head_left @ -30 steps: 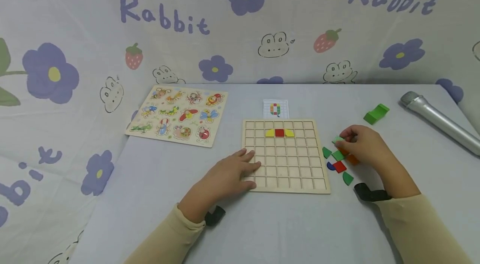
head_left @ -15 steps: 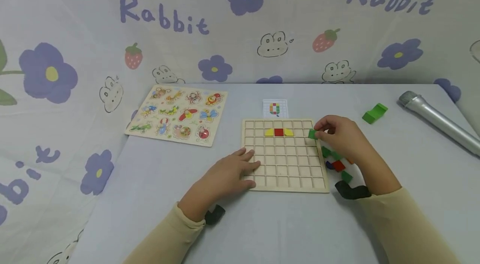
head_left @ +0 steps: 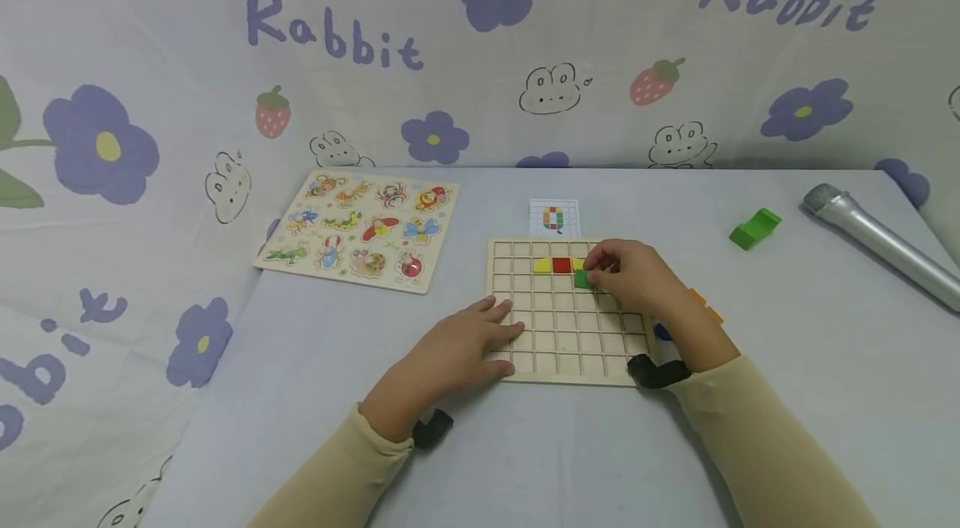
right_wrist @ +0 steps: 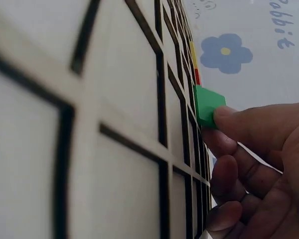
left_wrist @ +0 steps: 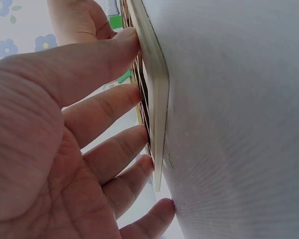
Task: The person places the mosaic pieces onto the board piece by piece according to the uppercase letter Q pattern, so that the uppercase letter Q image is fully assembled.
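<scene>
A wooden grid board [head_left: 545, 342] lies on the table, with a red square tile [head_left: 561, 266] between two yellow tiles, the left yellow tile [head_left: 542, 266] in plain sight and the right one partly hidden. Thumb and fingers of my right hand [head_left: 633, 276] pinch a green square tile [right_wrist: 208, 105] at the board's surface, just below the right yellow tile. Whether the green tile sits in a cell I cannot tell. My left hand [head_left: 459, 351] rests on the board's left edge with its fingers spread; the left wrist view shows the fingertips [left_wrist: 125, 39] touching that edge.
Behind the board lies a pattern card [head_left: 553, 218]. An insect puzzle board [head_left: 360, 230] is at the left. Orange tiles [head_left: 708, 309] and a blue tile [head_left: 662, 331] show around my right forearm. A green wavy block [head_left: 755, 229] and a silver microphone [head_left: 881, 241] lie at the right.
My right hand has picked the green tile from the loose pile and carried it left over the board to below the right yellow tile. My left hand has stayed in place.
</scene>
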{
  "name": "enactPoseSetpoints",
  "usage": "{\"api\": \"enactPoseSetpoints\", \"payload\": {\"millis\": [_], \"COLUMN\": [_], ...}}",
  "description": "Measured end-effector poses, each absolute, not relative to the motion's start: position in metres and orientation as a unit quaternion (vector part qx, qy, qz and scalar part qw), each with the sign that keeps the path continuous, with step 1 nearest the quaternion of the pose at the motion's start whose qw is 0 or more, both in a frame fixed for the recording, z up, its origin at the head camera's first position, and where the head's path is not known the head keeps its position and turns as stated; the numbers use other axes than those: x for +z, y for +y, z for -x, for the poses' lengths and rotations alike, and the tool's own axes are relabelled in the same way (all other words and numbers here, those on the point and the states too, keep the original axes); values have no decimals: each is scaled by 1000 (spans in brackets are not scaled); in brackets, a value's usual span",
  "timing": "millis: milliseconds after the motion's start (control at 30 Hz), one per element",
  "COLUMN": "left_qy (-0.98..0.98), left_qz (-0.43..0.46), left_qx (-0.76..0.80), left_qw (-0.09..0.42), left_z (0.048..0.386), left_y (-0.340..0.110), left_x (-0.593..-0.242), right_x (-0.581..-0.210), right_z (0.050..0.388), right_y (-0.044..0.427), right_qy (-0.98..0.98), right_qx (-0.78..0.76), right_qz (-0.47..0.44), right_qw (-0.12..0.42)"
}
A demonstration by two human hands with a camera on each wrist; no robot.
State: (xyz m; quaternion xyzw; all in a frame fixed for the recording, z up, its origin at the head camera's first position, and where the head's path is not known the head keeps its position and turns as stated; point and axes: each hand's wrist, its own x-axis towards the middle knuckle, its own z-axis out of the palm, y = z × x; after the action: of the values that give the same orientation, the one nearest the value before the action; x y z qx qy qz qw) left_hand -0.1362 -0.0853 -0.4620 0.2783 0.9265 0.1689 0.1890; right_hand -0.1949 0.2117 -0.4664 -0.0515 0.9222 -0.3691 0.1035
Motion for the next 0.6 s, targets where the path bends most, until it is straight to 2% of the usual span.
{"api": "enactPoseSetpoints", "payload": {"millis": [600], "left_qy": [927], "left_qz": [-275], "left_qx": [173], "left_qw": [187], "left_z": [136], "left_y": [-86], "left_x": [-461], "right_x": [-471], "right_z": [196], "right_y": [214], "right_qy": [929], "right_qx": [-348], "right_qz": [59], "right_qw": [110]}}
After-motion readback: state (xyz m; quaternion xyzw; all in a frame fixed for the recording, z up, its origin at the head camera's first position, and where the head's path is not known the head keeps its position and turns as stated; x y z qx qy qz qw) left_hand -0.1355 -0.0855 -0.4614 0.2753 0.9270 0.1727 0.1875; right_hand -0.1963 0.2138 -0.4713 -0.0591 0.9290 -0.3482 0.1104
